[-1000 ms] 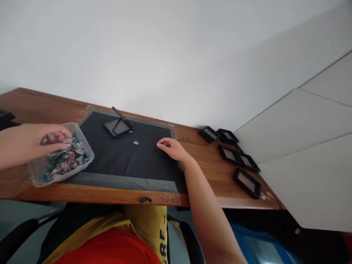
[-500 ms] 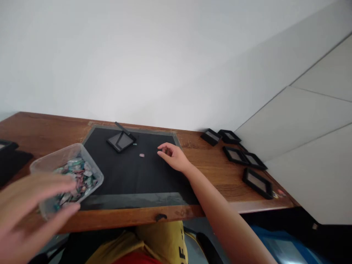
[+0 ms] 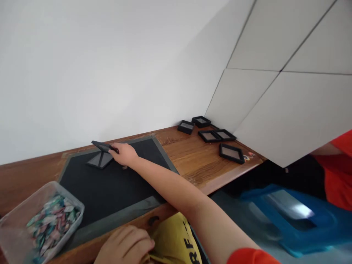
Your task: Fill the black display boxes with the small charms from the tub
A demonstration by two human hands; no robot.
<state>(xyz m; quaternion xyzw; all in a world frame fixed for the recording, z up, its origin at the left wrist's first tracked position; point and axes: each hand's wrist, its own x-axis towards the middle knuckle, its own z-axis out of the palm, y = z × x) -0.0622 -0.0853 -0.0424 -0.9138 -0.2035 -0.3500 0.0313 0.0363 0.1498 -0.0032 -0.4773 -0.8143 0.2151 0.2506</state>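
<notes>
My right hand (image 3: 123,153) reaches across the black mat (image 3: 110,198) and is closed on the raised half of a hinged black display frame (image 3: 102,146). Its other half, with a greyish clear pane, lies flat on the mat. A small pale stone (image 3: 125,167) sits just beneath my right hand. Near the table's front edge, by the yellow cloth over my lap, my left hand (image 3: 125,245) is closed with curled fingers; what they hold, if anything, is hidden. Left of it stands a clear plastic tub (image 3: 79,216) of green, pink and white stone chips (image 3: 53,223).
Several black frames (image 3: 231,153) lie on the wooden table (image 3: 189,165) at the right, near the wall corner. A blue plastic object (image 3: 308,234) is below the table's right side. Another person's red sleeve (image 3: 339,183) shows at the right edge.
My right hand has moved left and taken hold of the black frame's raised half. My left hand has left the tub and dropped to the table's front edge. The view has turned right.
</notes>
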